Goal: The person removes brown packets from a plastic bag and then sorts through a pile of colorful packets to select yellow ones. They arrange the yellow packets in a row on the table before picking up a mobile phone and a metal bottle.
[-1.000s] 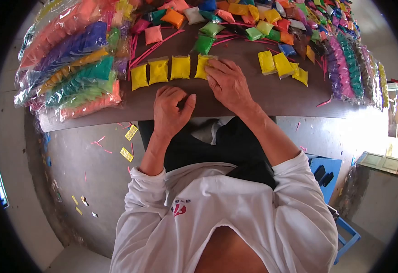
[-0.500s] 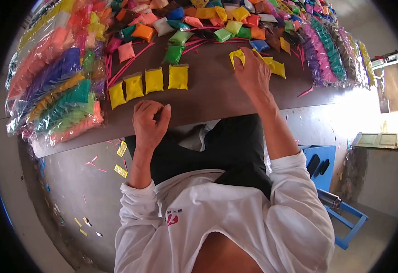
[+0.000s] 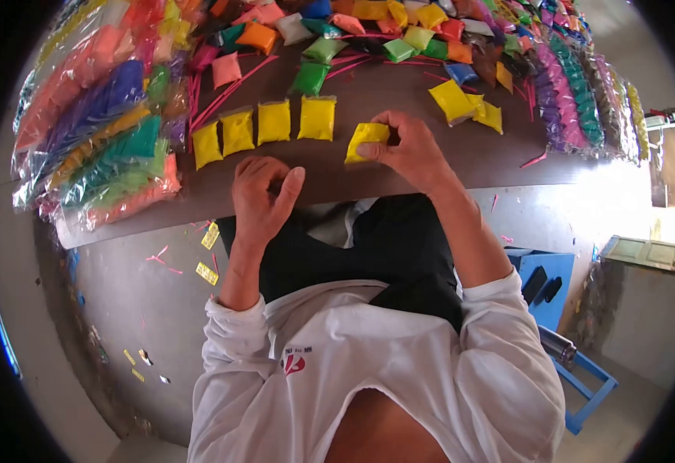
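My right hand [image 3: 414,151] pinches a small yellow packet [image 3: 367,143] between thumb and fingers, just over the table. To its left stretches a row of several similar yellow packets, with one yellow packet [image 3: 317,119] at the row's right end. My left hand [image 3: 262,197] is by the table's front edge, below that row. Its fingers are loosely curled with the thumb apart, and nothing shows in it. Farther right lies a small overlapping group of yellow packets [image 3: 450,102].
Colourful loose packets cover the back of the brown table [image 3: 329,174], with pink ties [image 3: 233,94] among them. Clear bags of packets [image 3: 113,131] are stacked at left, and more bagged packets [image 3: 565,92] at right. A blue stool [image 3: 542,282] stands on the floor at right.
My right hand has moved left and nearer from the right-hand yellow group, bringing one yellow packet with it. My left hand stays near the edge, its thumb now farther from its fingers.
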Available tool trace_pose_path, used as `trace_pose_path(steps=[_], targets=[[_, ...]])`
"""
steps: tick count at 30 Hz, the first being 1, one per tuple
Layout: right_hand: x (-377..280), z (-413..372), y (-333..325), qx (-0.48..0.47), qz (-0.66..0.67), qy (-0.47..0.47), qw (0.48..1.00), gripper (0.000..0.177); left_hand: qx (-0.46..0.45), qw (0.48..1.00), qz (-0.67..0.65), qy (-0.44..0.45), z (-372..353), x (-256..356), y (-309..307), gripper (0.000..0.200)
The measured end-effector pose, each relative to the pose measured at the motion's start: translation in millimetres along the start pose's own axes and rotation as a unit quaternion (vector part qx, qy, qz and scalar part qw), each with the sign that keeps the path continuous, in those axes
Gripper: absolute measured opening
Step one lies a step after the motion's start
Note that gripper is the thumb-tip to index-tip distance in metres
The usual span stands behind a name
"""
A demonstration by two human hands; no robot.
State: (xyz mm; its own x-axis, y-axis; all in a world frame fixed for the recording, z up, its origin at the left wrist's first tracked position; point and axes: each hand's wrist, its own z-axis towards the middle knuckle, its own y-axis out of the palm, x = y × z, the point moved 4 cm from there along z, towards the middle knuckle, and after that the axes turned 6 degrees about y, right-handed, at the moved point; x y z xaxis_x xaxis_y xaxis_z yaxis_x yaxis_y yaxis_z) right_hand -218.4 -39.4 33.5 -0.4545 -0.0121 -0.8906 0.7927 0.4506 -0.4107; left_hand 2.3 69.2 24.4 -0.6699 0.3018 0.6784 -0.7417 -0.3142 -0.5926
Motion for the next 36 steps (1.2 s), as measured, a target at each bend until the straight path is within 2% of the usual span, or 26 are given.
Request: trace_pose_path(steps=[2,5,6,9,12,15,18,21,24,27,30,33,36], targets=[[-3,-5,23,-0.054,0.057,-0.011,0.997,0.044,-0.002,1.0,-0.016,0.008,2,-4,0,0.034],[-7,-6,49,-0.089,0.122,-0.03,0.988,0.04,-0.055,0.998,-0.003,0.011,0,-9,-1,0.036],[-11,-5,54,-0.098,0.095,-0.056,0.989,0.036,-0.048,0.998,-0.013,0.026,2,-5,-2,0.034],[-18,-5,72,-0.134,0.123,-0.026,0.983,0.037,-0.054,0.997,0.01,0.052,2,-5,-1,0.033],[-16,1,84,-0.117,0.092,-0.037,0.988,0.036,-0.052,0.998,-0.003,0.044,1,-9,-2,0.034],[-12,1,88,-0.103,0.13,-0.011,0.986,0.035,-0.021,0.998,0.0,0.061,3,-3,-3,0.038],[-12,-3,83,-0.147,0.199,0.029,0.968,0.035,-0.038,0.998,-0.015,0.038,2,-9,-4,0.036],[-17,-9,79,-0.194,0.19,0.019,0.962,0.035,-0.021,0.999,-0.03,0.04,1,-8,-4,0.037],[-12,-6,84,-0.149,0.104,-0.027,0.983,0.035,-0.011,0.999,-0.042,0.022,-1,-9,-3,0.038],[-11,-3,84,-0.172,0.123,0.015,0.977,0.042,0.0,0.998,-0.054,0.02,0,-6,-5,0.037],[-17,-5,81,-0.21,0.169,0.077,0.96,0.034,0.006,0.998,-0.063,0.004,-3,-13,-3,0.037],[-18,-5,82,-0.222,0.188,0.08,0.954,0.034,0.018,0.998,-0.065,0.013,-2,-10,-2,0.036],[-12,-4,88,-0.199,0.178,0.0,0.964,0.033,-0.002,0.998,-0.068,0.011,-2,-11,-3,0.036]])
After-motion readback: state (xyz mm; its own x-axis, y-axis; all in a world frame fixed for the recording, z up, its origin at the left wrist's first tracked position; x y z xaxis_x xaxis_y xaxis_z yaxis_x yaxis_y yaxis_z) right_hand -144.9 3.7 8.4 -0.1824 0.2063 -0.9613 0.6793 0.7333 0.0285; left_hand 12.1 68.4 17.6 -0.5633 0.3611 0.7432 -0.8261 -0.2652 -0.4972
